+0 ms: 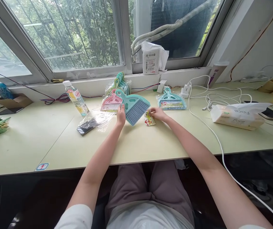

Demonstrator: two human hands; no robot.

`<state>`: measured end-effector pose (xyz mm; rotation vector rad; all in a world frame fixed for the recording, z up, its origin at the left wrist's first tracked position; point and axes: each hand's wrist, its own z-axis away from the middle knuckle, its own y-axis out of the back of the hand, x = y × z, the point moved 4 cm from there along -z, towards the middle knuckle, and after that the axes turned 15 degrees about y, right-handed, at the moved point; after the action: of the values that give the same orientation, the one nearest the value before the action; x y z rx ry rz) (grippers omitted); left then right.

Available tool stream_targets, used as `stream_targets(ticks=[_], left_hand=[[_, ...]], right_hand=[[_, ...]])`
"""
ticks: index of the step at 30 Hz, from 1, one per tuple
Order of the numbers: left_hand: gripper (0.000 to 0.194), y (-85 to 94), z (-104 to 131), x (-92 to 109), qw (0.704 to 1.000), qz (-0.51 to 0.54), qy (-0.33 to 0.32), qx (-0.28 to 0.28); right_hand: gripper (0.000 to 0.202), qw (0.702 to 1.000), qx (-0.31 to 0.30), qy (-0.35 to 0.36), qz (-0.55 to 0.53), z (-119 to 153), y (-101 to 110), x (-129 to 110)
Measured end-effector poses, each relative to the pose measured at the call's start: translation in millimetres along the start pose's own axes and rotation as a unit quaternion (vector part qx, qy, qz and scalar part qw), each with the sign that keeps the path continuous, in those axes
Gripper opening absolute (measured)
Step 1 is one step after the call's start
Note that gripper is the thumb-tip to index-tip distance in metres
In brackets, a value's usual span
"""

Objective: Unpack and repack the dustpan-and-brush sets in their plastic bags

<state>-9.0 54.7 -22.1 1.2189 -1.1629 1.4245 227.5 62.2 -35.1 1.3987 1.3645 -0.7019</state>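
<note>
My left hand [121, 115] is closed around the left side of a teal dustpan and brush set [136, 109], raised and tilted above the table with its bristles facing me. My right hand [158, 113] pinches the upper edge of a small yellow, red and white printed card [149, 119], just right of the set. Behind my left hand lies a pink dustpan and brush set [111, 102], partly covered by the teal one. A stack of green sets in clear wrap [120, 83] stands behind that. To the right, another teal set [171, 101] has a printed card on it.
Left of my hands are a drink bottle [76, 98], a phone [87, 126] and a crumpled clear bag [103, 119]. A tissue pack [236, 116] and a white cable [212, 130] lie to the right. Along the window sill stands a white box [150, 62].
</note>
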Motion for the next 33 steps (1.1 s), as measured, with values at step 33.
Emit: stream_targets(ticks=[33], left_hand=[[0.046,-39.1,77,34,0.924,-0.274,-0.268,-0.012]], right_hand=[[0.066,0.901,0.171,0.294,0.268,23,-12,-80]])
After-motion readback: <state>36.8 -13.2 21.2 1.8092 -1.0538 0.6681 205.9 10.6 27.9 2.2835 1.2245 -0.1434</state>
